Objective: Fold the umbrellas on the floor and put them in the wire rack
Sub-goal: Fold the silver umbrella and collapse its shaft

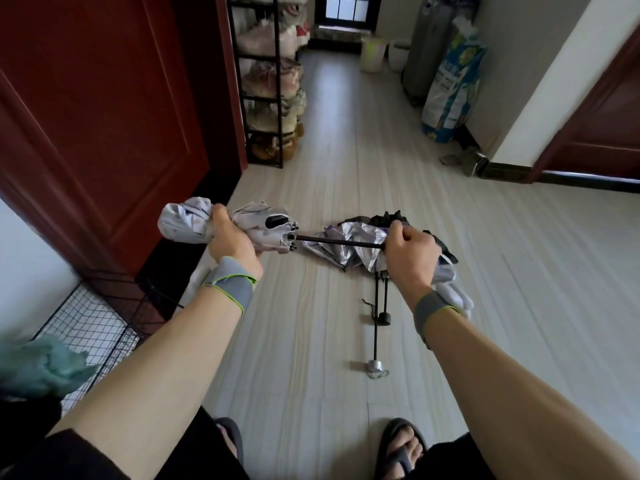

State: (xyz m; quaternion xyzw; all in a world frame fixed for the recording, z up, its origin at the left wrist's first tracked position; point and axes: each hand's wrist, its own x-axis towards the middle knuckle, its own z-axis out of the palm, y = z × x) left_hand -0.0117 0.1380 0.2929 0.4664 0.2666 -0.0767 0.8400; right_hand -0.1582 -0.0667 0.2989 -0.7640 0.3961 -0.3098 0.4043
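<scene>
Now left hand clamps umbrella canopy, right hand grips its shaft end (two more umbrellas beneath).

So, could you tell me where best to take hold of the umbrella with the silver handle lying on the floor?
Probably by the silver handle, coming from above on the near side. Its thin black shaft points toward the person's feet, so the handle lies clear on the floor, while the canopy is a crumpled heap partly behind the right hand.

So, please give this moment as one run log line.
left hand: grips white umbrella canopy | right hand: grips its extended shaft | silver umbrella: lying on floor
</scene>
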